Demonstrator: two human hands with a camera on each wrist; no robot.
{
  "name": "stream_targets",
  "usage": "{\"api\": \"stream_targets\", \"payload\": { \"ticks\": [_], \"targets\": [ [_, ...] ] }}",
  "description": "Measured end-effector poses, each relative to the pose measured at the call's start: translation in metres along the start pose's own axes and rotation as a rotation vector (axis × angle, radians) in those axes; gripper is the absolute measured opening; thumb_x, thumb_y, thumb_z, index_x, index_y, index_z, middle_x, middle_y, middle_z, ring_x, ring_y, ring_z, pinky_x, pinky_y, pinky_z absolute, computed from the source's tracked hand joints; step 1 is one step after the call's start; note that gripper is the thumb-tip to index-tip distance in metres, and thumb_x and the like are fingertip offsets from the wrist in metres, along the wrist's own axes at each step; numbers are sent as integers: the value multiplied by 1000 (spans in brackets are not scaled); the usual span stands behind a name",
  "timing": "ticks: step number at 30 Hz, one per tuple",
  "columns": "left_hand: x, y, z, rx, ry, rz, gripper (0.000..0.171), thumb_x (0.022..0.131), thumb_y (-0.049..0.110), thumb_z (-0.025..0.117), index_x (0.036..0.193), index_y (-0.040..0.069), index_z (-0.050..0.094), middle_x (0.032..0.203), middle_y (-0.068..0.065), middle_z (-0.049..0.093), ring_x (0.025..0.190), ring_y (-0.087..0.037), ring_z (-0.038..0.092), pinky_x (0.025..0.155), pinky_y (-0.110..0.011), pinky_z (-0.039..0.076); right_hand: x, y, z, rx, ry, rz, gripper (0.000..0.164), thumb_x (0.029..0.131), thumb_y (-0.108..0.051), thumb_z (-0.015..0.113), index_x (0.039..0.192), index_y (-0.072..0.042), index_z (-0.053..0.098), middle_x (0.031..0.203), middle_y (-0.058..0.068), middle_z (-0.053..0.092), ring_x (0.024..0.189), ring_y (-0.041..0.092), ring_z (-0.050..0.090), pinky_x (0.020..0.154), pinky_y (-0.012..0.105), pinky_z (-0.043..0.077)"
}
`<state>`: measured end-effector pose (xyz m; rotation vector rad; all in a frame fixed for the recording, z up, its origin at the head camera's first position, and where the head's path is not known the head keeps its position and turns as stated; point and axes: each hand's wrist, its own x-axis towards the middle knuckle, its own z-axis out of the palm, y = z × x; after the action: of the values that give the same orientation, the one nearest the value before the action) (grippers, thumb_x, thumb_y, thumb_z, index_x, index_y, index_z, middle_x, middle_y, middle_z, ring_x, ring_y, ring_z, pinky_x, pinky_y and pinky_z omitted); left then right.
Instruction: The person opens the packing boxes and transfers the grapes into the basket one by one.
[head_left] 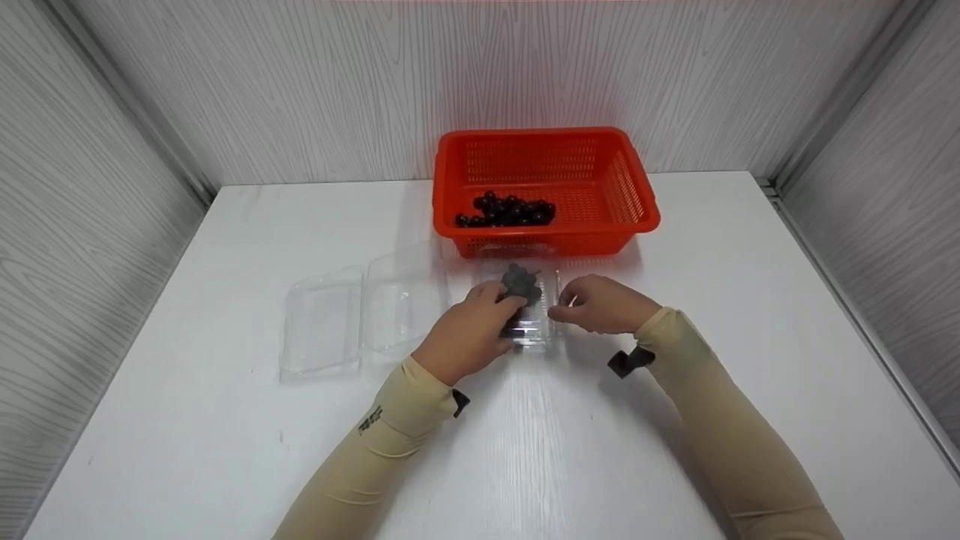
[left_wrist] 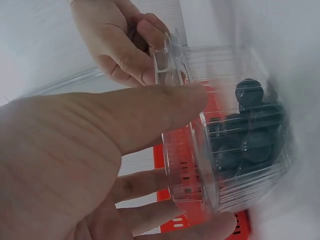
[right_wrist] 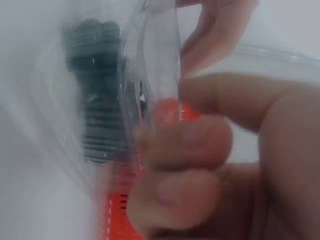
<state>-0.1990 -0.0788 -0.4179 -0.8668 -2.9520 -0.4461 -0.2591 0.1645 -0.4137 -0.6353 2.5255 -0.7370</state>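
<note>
While the L hand (head_left: 472, 330) grips the clear box (head_left: 531, 328), thumb one side & fingers the other, the R hand (head_left: 606, 304) pinches its R edge, so both hands are clamped on the same box. It seems to sit on the bench (head_left: 517, 457), just on the near side of the red basket (head_left: 547, 232), w/ dark grapes (head_left: 520, 283) inside. Can't tell if it's latched. Main risk, prob.: too hard a squeeze, b/c thin plastic would likely flex & pop open. Uneven pressure might also skew the edges or nip a grape.
</note>
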Motion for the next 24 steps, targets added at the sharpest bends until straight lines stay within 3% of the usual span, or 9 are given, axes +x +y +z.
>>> {"api": "stream_targets", "payload": {
  "ticks": [4,9,13,18,24],
  "targets": [
    [-1,0,-1,-17,-3,2,56,89,22,84,138,12,61,136,-15,57,127,-30,56,105,-44,52,-4,9,-6,77,-168,-36,23,98,-26,63,117,-13,64,68,3,61,58,17,53,62,33,49],
    [-3,1,-3,-29,-33,-21,56,88,22,85,137,13,61,135,-16,57,124,-30,57,103,-45,53,-9,14,-9,109,-327,-80,40,99,-21,63,138,-16,57,59,1,53,52,15,47,56,29,44],
    [-3,3,-4,-17,-44,-50,56,88,24,85,137,13,61,133,-15,57,123,-30,58,103,-44,53,-8,11,-4,103,-360,-66,41,101,-23,61,140,-19,51,60,-1,48,50,15,45,52,28,41],
    [-2,5,-4,9,-36,-54,58,89,28,84,139,11,60,133,-18,58,127,-34,56,100,-48,54,-4,10,2,143,-364,-63,34,103,-20,56,132,-12,41,60,-2,43,50,14,40,53,28,36],
    [-3,5,-3,16,-37,-62,59,88,31,84,139,13,60,134,-16,58,120,-33,54,92,-48,57,0,12,5,215,-406,-82,38,103,-14,53,135,-8,34,58,-3,36,50,13,34,53,27,32]
  ]
}}
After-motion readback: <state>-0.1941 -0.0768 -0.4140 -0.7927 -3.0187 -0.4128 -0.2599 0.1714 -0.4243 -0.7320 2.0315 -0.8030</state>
